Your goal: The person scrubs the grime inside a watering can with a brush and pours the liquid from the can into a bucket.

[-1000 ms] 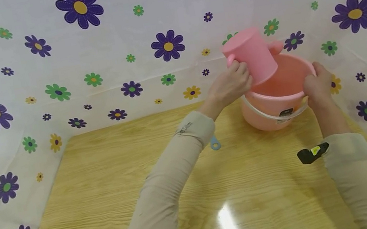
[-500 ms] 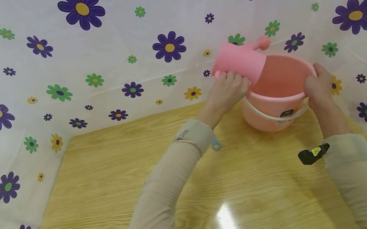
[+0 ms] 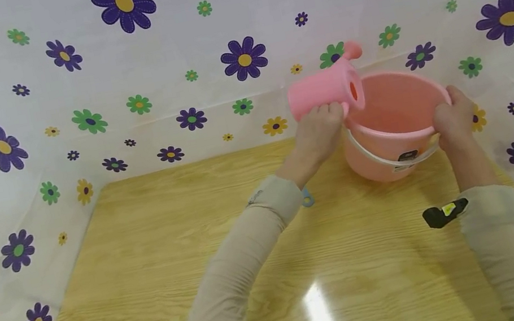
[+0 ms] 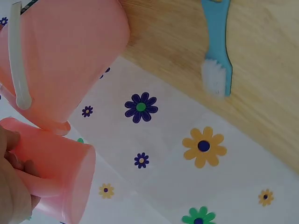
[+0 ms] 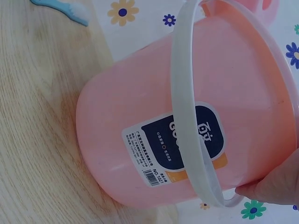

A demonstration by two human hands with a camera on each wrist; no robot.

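My left hand grips the handle of a pink watering can. The can lies tipped on its side in the air, its open top facing right over the left rim of a pink bucket. Its round-headed spout points up and back. In the left wrist view the can hangs beside the bucket, fingers curled round its handle. My right hand holds the bucket's right rim, with the thumb outside near the white handle's end. I see no water in either vessel.
A blue brush with white bristles lies on the wooden table, partly hidden by my left cuff in the head view. The white bail handle hangs down the bucket's front. A flower-patterned sheet encloses the table's back and sides.
The watering can has tipped over from nearly bottom-up to lying on its side, moving left and down from above the bucket. The right hand keeps its hold on the rim.
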